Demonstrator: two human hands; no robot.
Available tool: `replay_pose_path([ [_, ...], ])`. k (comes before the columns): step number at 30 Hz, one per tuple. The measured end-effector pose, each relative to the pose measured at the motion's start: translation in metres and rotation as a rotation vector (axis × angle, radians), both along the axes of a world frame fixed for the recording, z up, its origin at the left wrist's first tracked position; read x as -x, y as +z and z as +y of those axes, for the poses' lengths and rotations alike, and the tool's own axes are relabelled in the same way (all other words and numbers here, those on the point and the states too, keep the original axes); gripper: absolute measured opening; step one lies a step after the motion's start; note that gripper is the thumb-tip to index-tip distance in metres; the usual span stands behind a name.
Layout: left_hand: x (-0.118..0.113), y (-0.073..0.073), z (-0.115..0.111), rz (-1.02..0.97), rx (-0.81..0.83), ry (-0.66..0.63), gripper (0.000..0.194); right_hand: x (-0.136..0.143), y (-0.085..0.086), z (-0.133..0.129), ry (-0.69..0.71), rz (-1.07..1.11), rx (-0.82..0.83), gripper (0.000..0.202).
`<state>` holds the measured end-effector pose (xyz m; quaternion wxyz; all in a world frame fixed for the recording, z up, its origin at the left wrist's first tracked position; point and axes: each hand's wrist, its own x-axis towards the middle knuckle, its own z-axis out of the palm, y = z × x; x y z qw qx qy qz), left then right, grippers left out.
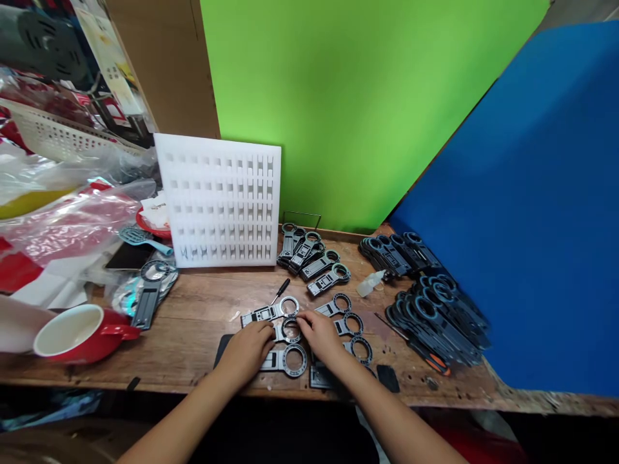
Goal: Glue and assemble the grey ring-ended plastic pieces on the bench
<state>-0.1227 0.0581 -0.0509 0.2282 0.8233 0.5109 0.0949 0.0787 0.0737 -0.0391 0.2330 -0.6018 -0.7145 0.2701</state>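
Two short columns of grey plastic parts, each a flat bar with a ring at one end, lie before me on the table. My left hand (247, 348), fingers bent together, holds down the bar of the middle ring-ended part (291, 330) in the left column. At that part's ring is my right hand (320, 334), fingertips pinched on its upper right edge; anything small between them is hidden. One ring-ended part (289, 307) lies just above and another (294, 361) just below. Beyond them rests a small black screwdriver (281, 291).
Dark ring-ended parts are heaped at right (435, 316), near an orange-handled screwdriver (430, 358). A small translucent bottle (370, 283) lies behind. A white slotted foam board (220, 203) leans at the back. At left are a red mug (89, 335) and a blue hairbrush (140, 237).
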Motion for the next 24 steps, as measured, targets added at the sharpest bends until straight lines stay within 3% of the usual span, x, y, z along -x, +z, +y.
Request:
replay_pose_path([
  [17,-0.0029,0.0065,0.0028,0.121,0.007,-0.050,0.020,0.0093,-0.0044,-0.0085,-0.020,-0.271,-0.057,0.020],
  [24,-0.0016,0.0034,0.0036,0.137,0.029,-0.089,0.036,0.0067,-0.0041,-0.0082,0.052,-0.351,-0.110,0.023],
])
